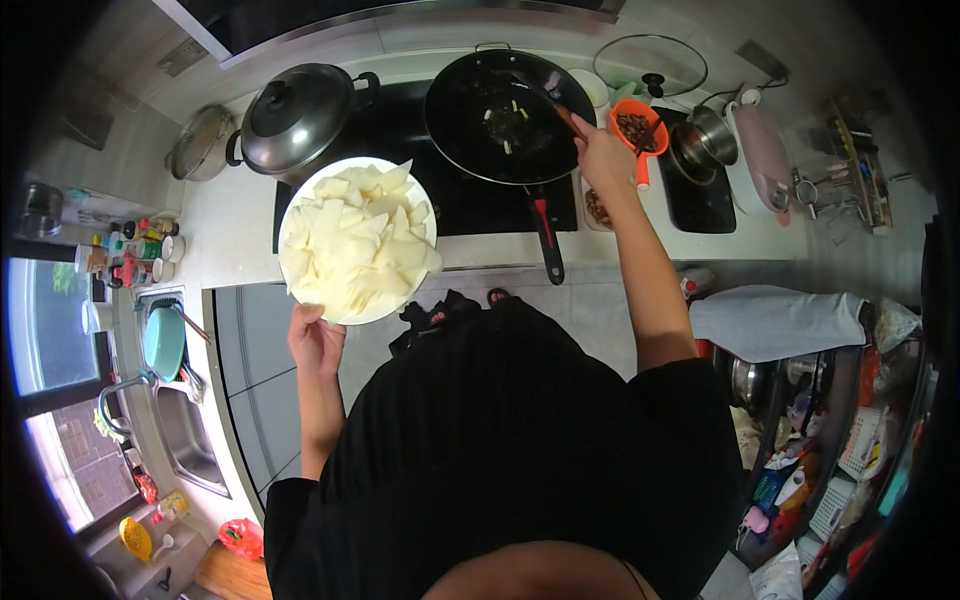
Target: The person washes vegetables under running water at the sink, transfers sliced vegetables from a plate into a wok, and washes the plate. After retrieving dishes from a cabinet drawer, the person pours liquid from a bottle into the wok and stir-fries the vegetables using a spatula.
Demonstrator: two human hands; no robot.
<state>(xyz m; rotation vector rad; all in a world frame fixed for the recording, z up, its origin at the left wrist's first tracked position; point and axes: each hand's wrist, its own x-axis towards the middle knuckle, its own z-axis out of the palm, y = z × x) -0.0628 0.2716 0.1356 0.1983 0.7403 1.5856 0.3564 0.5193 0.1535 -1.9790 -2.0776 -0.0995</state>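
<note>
My left hand (318, 338) grips the near edge of a white plate (427, 196), held up in front of the stove. Thin, pale slices of a vegetable (355, 235), whose kind I cannot make out, are heaped on it. My right hand (604, 158) is closed around the wooden handle of a spatula (568, 119), which reaches into a black wok (462, 125) on the cooktop. A few pale and green pieces (507, 127) lie in the bottom of the wok. Its long handle (545, 235) points toward me.
A lidded steel pot (298, 115) stands left of the wok. On the right are an orange strainer (637, 108) with brown pieces, a glass lid (650, 62) and a steel saucepan (710, 135). The sink (190, 440) is on the far left, beside small seasoning bottles (135, 250).
</note>
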